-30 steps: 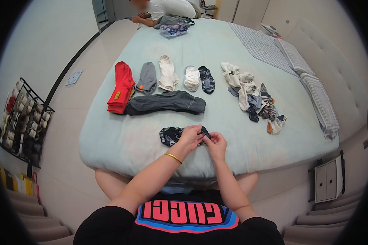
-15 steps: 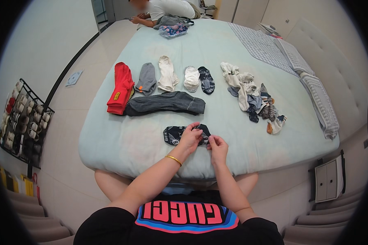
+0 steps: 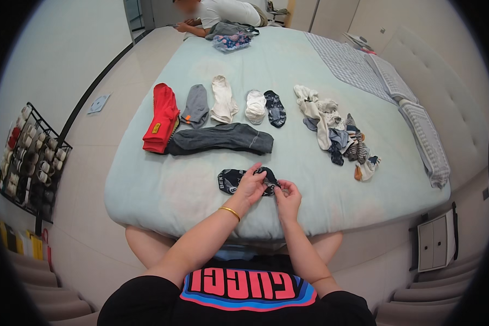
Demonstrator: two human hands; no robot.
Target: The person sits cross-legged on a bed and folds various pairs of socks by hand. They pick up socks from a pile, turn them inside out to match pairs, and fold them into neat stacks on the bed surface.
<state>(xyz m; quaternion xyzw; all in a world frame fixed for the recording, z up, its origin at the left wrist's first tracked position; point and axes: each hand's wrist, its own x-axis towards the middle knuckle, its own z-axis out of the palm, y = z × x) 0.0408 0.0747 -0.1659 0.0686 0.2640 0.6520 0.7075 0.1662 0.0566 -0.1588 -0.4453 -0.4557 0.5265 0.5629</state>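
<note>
A dark navy patterned sock (image 3: 229, 180) lies flat on the near edge of the pale green bed (image 3: 163, 190). My left hand (image 3: 251, 186), with a gold bracelet at the wrist, pinches the sock's right end from above. Touching the same end from the right, my right hand (image 3: 288, 196) grips it with fingertips. Beyond them lies a long dark grey garment (image 3: 223, 138), and past that a row of folded pieces: a red one (image 3: 160, 117), a grey one (image 3: 195, 106), a cream one (image 3: 223, 99), a white one (image 3: 255, 106) and a dark patterned one (image 3: 275, 108).
A loose heap of mixed socks (image 3: 337, 133) sits right of the row. Another person (image 3: 217, 13) leans on the bed's far end beside a bundle of clothes (image 3: 231, 37). Striped pillows (image 3: 426, 138) line the right side. A black rack (image 3: 30, 163) stands on the floor at left.
Both hands have drawn together over the sock's right end, and the sock now lies spread more to the left of my hands.
</note>
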